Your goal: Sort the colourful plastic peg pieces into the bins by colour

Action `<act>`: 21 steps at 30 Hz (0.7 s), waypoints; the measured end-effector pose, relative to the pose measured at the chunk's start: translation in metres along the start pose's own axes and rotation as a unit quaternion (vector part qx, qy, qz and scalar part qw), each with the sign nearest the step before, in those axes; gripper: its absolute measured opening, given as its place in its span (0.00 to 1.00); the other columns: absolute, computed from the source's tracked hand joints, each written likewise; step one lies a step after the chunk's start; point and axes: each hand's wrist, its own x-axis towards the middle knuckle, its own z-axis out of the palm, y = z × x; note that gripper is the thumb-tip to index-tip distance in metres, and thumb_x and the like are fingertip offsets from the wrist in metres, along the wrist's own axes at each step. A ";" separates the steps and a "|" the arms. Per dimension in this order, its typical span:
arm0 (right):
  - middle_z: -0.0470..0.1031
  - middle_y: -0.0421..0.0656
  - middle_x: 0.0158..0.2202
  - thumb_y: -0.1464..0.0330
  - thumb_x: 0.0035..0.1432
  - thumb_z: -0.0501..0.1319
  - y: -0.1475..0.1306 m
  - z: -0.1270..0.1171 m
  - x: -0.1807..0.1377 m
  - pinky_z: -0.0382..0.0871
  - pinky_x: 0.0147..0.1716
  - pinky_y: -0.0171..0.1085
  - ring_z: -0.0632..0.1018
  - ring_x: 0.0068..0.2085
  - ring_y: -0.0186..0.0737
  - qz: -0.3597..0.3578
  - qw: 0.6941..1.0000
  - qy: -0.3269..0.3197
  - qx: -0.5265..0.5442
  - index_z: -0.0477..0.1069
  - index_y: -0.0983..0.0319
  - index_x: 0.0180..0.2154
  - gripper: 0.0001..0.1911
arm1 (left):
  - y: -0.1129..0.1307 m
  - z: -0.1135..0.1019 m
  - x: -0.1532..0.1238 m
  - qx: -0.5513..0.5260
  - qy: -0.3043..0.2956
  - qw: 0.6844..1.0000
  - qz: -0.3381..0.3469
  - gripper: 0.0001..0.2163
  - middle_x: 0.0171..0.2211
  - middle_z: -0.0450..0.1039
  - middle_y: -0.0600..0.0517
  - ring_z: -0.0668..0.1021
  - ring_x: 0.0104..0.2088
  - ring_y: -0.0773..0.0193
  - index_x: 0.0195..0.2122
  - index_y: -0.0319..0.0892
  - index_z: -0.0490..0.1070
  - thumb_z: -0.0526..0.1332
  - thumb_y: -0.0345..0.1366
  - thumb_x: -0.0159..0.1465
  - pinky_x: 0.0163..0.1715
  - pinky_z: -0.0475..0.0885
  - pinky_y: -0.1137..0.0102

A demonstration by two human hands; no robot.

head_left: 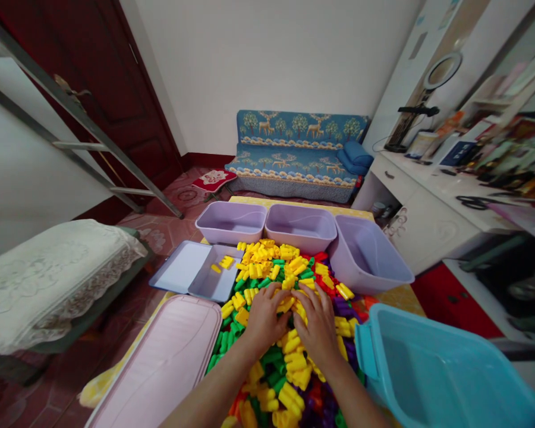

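A heap of small plastic pieces (pixel 267 267) in yellow, green, red and purple covers the table in front of me. My left hand (pixel 263 318) and my right hand (pixel 317 324) rest side by side on the heap, fingers curled down into the yellow pieces. Whether either hand holds a piece is hidden under the fingers. A lilac tray (pixel 191 273) at the left of the heap holds a few yellow pieces.
Three lilac tubs (pixel 232 221) (pixel 301 226) (pixel 370 255) stand behind and right of the heap. A blue tub (pixel 428 368) is near right, a pink lid (pixel 169 356) near left. A sofa (pixel 298 154), a white desk (pixel 428 196) and a ladder (pixel 93 131) surround the table.
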 end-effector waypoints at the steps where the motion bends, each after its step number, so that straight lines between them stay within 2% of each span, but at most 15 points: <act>1: 0.68 0.43 0.61 0.72 0.59 0.57 0.001 0.001 -0.001 0.58 0.63 0.57 0.60 0.65 0.55 0.002 1.000 0.004 0.002 0.69 0.56 0.57 0.23 | 0.000 0.000 0.000 -0.002 -0.002 1.000 -0.004 0.21 0.54 0.69 0.45 0.74 0.50 0.51 0.53 0.48 0.72 0.64 0.32 0.58 0.51 0.71 0.54; 10: 0.68 0.44 0.61 0.71 0.61 0.56 -0.001 0.001 -0.006 0.56 0.63 0.58 0.62 0.64 0.53 0.012 1.000 0.002 0.003 0.66 0.55 0.59 0.25 | 0.001 0.001 0.006 -0.003 -0.017 1.000 -0.014 0.19 0.50 0.71 0.46 0.76 0.48 0.52 0.53 0.48 0.73 0.65 0.33 0.59 0.49 0.74 0.55; 13: 0.68 0.44 0.61 0.71 0.61 0.55 -0.001 0.001 -0.007 0.55 0.63 0.59 0.61 0.64 0.53 0.014 1.000 -0.005 0.002 0.66 0.55 0.60 0.25 | 0.002 -0.006 0.003 -0.006 -0.034 0.999 -0.007 0.19 0.53 0.71 0.45 0.77 0.49 0.52 0.55 0.48 0.73 0.64 0.35 0.61 0.51 0.74 0.55; 16: 0.68 0.44 0.62 0.71 0.61 0.55 0.000 0.001 -0.008 0.54 0.63 0.60 0.61 0.65 0.53 0.016 1.000 -0.019 0.002 0.65 0.55 0.60 0.25 | 0.003 -0.024 -0.003 -0.011 -0.046 0.999 0.016 0.22 0.62 0.65 0.44 0.74 0.57 0.50 0.59 0.51 0.70 0.65 0.41 0.63 0.56 0.72 0.54; 18: 0.68 0.44 0.62 0.70 0.62 0.55 0.001 0.001 -0.008 0.54 0.63 0.61 0.60 0.66 0.54 0.017 0.999 -0.027 0.002 0.66 0.55 0.60 0.24 | 0.000 -0.043 -0.009 -0.001 -0.033 0.999 0.028 0.23 0.66 0.60 0.44 0.70 0.61 0.49 0.60 0.53 0.68 0.63 0.44 0.64 0.58 0.70 0.54; 21: 0.69 0.43 0.62 0.68 0.64 0.54 0.001 0.000 -0.008 0.54 0.63 0.61 0.60 0.66 0.54 0.020 0.999 -0.033 0.001 0.66 0.54 0.60 0.23 | -0.011 -0.077 -0.023 0.024 0.004 1.000 0.002 0.19 0.61 0.68 0.44 0.74 0.57 0.52 0.58 0.51 0.71 0.60 0.43 0.66 0.56 0.71 0.57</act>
